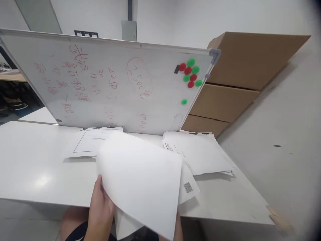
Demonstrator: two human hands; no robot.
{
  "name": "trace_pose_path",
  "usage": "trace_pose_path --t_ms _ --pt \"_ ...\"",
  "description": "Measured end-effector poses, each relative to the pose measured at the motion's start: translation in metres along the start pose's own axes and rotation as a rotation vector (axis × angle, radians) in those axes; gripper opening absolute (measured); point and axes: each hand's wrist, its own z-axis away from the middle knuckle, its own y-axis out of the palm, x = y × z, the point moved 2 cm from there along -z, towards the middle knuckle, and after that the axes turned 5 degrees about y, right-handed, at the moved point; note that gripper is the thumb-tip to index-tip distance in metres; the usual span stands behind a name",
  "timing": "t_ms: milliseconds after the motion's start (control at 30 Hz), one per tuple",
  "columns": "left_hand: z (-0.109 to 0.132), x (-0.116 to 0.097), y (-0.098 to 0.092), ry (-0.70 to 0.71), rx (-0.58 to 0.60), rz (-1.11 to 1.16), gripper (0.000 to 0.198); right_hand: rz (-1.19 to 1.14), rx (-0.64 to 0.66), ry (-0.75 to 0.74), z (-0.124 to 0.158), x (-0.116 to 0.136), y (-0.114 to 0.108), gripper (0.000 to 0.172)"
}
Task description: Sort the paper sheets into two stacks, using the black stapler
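Note:
My left hand is closed on the left edge of a large blank sheet of paper, with the thumb in front and the other fingers mostly behind it. The sheet is curved and raised above the table's front edge. My right hand is at the sheet's lower right, largely covered by it, so its fingers do not show. Behind the sheet, another paper with a printed QR code sticks out to the right. More white paper shows below the sheet, near my left hand.
A stack of papers lies on the white table to the right; printed sheets lie to the left. Behind them stands a whiteboard with red writing and round magnets. Cardboard boxes are piled beside the right wall.

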Motion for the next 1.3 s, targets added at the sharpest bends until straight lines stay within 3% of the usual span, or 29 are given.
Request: trace_pose_path --t_ms 133,233,333,467,567,667,800,933,1100,1167,1300 --pt "0.018 0.014 -0.026 0.098 -0.098 -0.1 0.031 -0.147 -0.119 -0.007 0.006 0.006 0.003 0.058" --pt "0.044 0.031 -0.042 -0.06 -0.2 -0.148 0.038 -0.337 -0.078 0.073 0.013 0.008 0.014 0.049" --pt "0.064 0.058 -0.068 -0.227 -0.287 -0.183 0.044 -0.49 0.011 0.096 0.026 0.0 0.022 0.056" --pt "0.074 0.094 -0.1 -0.288 -0.244 -0.181 0.053 -0.506 0.028 0.159 0.04 -0.011 0.022 0.062" --pt "0.074 0.102 -0.108 -0.311 -0.173 -0.232 0.065 -0.422 -0.062 0.228 0.039 -0.008 0.017 0.061" --pt "0.067 0.087 -0.103 -0.255 -0.045 -0.24 0.073 -0.337 -0.117 0.2 0.033 0.004 0.012 0.069" --pt "0.053 0.055 -0.095 -0.092 0.062 -0.258 0.06 -0.294 -0.02 0.143 0.027 0.016 0.009 0.071" --pt "0.037 0.023 -0.087 0.136 0.148 -0.402 0.047 -0.195 -0.03 0.049 0.025 0.021 0.002 0.076" --pt "0.025 -0.009 -0.065 0.11 0.175 -0.518 0.047 -0.042 0.134 0.035 0.017 0.039 -0.023 0.075" --pt "0.026 -0.017 -0.055 0.125 0.219 -0.572 0.048 -0.046 0.056 0.016 0.011 0.052 -0.042 0.077" --pt "0.036 -0.026 -0.033 0.284 0.417 -0.673 0.034 -0.022 -0.24 -0.169 0.002 0.086 -0.09 0.072"
